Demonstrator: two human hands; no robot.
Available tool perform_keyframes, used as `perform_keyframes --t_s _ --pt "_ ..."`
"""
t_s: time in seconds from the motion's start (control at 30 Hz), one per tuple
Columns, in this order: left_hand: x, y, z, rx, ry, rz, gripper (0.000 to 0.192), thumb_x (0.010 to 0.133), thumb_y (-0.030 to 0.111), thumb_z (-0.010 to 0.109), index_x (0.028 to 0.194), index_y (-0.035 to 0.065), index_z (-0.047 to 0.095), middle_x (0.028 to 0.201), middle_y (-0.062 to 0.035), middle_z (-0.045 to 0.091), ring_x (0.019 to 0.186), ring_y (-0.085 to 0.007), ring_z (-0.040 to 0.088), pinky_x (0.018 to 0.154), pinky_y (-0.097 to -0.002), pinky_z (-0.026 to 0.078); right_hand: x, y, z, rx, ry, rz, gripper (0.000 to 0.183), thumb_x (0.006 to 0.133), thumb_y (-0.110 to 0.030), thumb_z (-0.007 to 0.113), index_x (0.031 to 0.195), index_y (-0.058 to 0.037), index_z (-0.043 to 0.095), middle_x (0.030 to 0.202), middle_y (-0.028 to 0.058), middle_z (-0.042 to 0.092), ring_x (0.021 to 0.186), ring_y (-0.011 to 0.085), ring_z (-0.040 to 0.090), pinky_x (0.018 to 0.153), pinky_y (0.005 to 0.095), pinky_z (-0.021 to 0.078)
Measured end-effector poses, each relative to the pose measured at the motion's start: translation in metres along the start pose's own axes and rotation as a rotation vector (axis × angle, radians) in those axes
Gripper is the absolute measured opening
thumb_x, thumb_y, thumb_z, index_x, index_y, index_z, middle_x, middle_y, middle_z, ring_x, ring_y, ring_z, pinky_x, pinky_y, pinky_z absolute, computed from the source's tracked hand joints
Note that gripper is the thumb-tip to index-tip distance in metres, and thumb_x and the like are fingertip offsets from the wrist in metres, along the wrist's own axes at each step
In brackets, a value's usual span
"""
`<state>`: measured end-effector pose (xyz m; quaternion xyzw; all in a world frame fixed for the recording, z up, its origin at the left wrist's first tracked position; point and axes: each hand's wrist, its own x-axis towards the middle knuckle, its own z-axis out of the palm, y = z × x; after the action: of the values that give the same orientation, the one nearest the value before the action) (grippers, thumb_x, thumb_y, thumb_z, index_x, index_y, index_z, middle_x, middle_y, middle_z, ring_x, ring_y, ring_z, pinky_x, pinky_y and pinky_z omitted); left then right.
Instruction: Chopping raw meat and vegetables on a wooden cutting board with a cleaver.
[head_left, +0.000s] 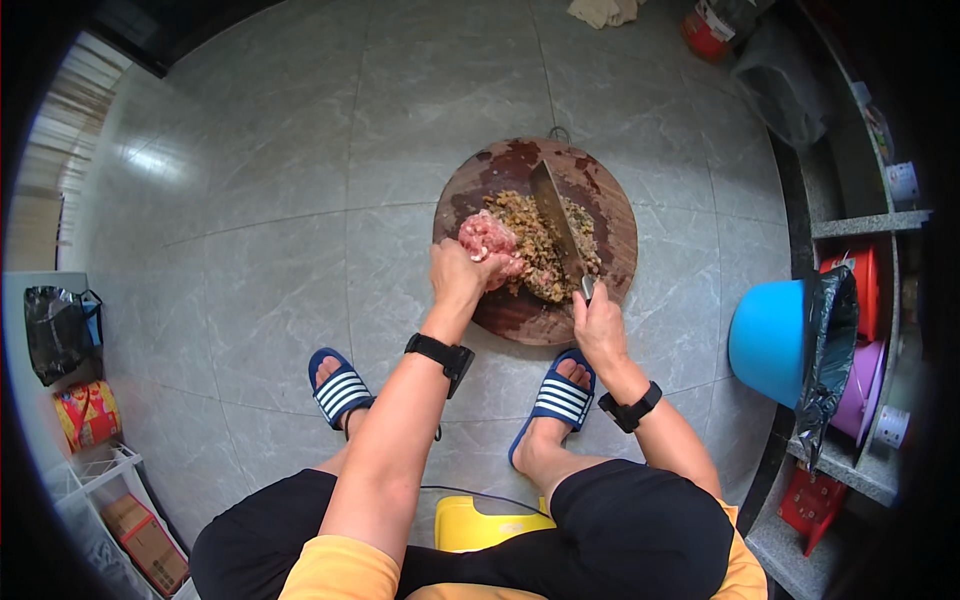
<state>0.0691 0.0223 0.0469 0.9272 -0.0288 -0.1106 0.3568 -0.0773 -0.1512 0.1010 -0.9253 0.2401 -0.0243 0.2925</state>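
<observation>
A round wooden chopping board (540, 322) with a metal ring at its far edge lies on the floor before me. My left hand (459, 274) holds a lump of pink minced meat (487, 236) at the board's left side. In my right hand (598, 319) is the handle of a cleaver (556, 214), whose blade points away from me across the board. Brown chopped food (525, 232) is spread in the middle, on both sides of the blade. Part of the meat is hidden by my left fingers.
A yellow plastic stool (457, 521) is beneath me, and my slippered feet flank the board's near side. Stone shelves (870, 225) at the right hold a blue bucket (765, 341) and a black plastic bag (829, 352). A cloth (604, 11) lies on the tiles at the top.
</observation>
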Motion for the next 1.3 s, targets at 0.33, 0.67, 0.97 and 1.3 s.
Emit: perform_keyframes --t_s 0.33,0.67,0.97,1.3 --pt "-0.003 0.008 -0.002 0.031 -0.06 -0.144 0.064 0.062 0.037 0.089 0.096 -0.0102 0.06 0.1 -0.0289 0.062 0.091 -0.0414 0.064 0.077 -0.044 0.053 -0.001 -0.005 0.003 -0.061 0.017 -0.024 0.024 0.094 -0.023 0.057 0.098 -0.0005 0.049 0.069 0.0263 0.062 0.067 0.0458 0.062 0.057 0.0531 0.0479" --pt "-0.006 0.011 0.007 0.058 0.01 -0.107 0.062 0.063 0.04 0.088 0.089 -0.0112 0.062 0.091 -0.0298 0.066 0.086 -0.0419 0.066 0.072 -0.0447 0.053 0.001 0.013 0.003 -0.122 -0.005 -0.006 0.026 0.094 -0.025 0.056 0.096 0.0001 0.048 0.067 0.0259 0.062 0.066 0.046 0.062 0.056 0.052 0.049" --pt "-0.002 0.001 0.007 0.062 0.001 -0.124 0.067 0.063 0.041 0.088 0.094 -0.0118 0.06 0.096 -0.0292 0.066 0.089 -0.0409 0.066 0.076 -0.044 0.053 -0.003 -0.001 0.001 -0.025 0.053 -0.033 0.028 0.094 -0.026 0.056 0.093 0.0008 0.05 0.065 0.0254 0.061 0.063 0.0459 0.061 0.055 0.0522 0.0486" --pt "0.0 0.007 0.003 0.016 -0.134 -0.213 0.07 0.065 0.038 0.087 0.108 -0.0079 0.055 0.115 -0.0282 0.054 0.1 -0.0419 0.059 0.085 -0.044 0.051 0.001 0.008 0.003 -0.099 -0.023 0.009 0.027 0.094 -0.025 0.057 0.094 0.0001 0.049 0.067 0.0261 0.062 0.065 0.0458 0.062 0.056 0.0532 0.0486"
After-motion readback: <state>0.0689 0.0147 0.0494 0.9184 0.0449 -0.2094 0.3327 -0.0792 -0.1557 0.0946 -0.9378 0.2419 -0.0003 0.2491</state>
